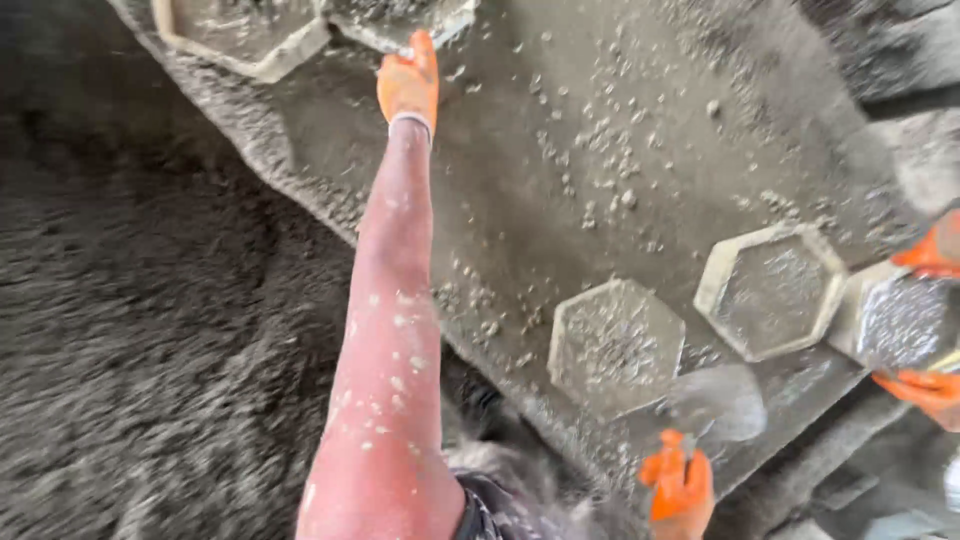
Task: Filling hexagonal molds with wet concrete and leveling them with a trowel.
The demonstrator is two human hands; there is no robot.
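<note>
A grey work slab (pixel 620 110), wet and strewn with cement crumbs, fills the view above a heap of dark mix (pixel 150 350). Near the slab's lower edge sit three filled hexagonal moulds, the nearest one (pixel 615 345) just beside the trowel blade (pixel 715 400). Your right hand (pixel 678 487), in an orange glove, is closed round the trowel's handle below that mould. Your left hand (pixel 408 82), also gloved, stretches across the slab to two more hexagonal moulds (pixel 245 35) at the far corner, fingertips touching the edge of the right-hand one; whether it grips or only presses cannot be told. Another person's orange gloves (pixel 930 320) work at the mould farthest to the right. With your arm at full reach, a slick glove could lose the far mould and tip its wet fill, and the resting blade could gouge the nearest mould's face.
</note>
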